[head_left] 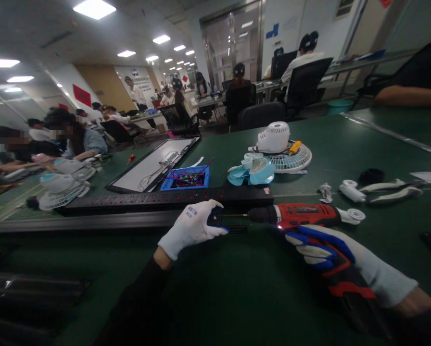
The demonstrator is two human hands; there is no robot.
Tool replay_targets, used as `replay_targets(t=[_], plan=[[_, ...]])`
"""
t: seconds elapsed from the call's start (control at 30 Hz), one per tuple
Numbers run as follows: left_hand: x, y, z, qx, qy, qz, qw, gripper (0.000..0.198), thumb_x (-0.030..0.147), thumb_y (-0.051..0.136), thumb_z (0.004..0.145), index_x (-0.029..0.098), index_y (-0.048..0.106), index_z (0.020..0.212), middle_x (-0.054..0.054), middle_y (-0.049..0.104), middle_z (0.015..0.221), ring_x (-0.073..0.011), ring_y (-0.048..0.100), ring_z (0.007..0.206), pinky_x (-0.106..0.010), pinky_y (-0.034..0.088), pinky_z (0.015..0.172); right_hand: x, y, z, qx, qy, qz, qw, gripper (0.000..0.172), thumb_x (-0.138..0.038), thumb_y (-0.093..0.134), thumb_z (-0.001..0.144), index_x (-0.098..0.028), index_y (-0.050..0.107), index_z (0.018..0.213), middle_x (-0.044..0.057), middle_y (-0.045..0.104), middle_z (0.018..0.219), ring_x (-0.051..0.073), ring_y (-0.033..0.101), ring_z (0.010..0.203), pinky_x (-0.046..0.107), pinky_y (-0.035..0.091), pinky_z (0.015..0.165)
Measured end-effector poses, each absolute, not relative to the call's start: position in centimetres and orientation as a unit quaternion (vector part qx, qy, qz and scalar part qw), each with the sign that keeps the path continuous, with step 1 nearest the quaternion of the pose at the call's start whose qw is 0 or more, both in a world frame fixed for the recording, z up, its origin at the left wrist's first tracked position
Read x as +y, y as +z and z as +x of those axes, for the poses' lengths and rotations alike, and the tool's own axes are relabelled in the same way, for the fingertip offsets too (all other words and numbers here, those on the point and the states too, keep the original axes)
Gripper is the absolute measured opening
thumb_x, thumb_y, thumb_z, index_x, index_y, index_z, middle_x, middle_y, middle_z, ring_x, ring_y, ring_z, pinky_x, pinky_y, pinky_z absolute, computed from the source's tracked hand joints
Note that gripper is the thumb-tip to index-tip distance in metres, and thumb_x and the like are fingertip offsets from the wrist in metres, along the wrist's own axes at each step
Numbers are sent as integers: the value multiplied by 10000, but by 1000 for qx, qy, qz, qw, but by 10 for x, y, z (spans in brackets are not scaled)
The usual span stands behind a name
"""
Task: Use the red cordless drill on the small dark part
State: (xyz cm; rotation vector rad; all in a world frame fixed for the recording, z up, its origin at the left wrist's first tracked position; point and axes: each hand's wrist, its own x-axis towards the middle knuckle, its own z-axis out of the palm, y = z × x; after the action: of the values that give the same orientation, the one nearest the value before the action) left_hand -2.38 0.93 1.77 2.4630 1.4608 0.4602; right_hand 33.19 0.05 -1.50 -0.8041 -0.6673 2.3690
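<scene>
My left hand, in a white work glove, is closed around the right end of a long black bar. Thumb and fingers pinch a small black end piece there. In my right hand, gloved in white and blue, is a red and black cordless drill, its handle slanting down to the right. The drill's long thin bit points left at the end piece; whether its tip touches I cannot tell. Just behind the bar lies a black power strip with a row of red dots.
A blue bin of coloured wires stands behind the strip, beside a framed panel. Light-blue fan blades and a white fan sit further right. Pliers lie near white fittings. Other people work at the left.
</scene>
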Motion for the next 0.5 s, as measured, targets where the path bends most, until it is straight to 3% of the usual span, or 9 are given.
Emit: replay_targets(t=[0.37, 0.5], plan=[[8, 20, -23, 496, 161, 844, 120, 583, 528, 772, 833, 227, 543, 1277, -70, 685, 1072, -266, 690, 968, -391, 538, 860, 4, -13, 329, -197, 892, -309, 264, 346, -327, 925, 685, -51, 779, 833, -36, 570, 522, 26, 478, 422, 102, 435, 402], [10, 16, -24, 493, 163, 846, 120, 605, 538, 774, 829, 229, 541, 1294, -73, 684, 1101, -265, 688, 987, -403, 535, 874, 3, -13, 331, -199, 884, -313, 284, 338, -301, 920, 700, -56, 788, 893, 5, 644, 626, 32, 539, 480, 101, 465, 443]])
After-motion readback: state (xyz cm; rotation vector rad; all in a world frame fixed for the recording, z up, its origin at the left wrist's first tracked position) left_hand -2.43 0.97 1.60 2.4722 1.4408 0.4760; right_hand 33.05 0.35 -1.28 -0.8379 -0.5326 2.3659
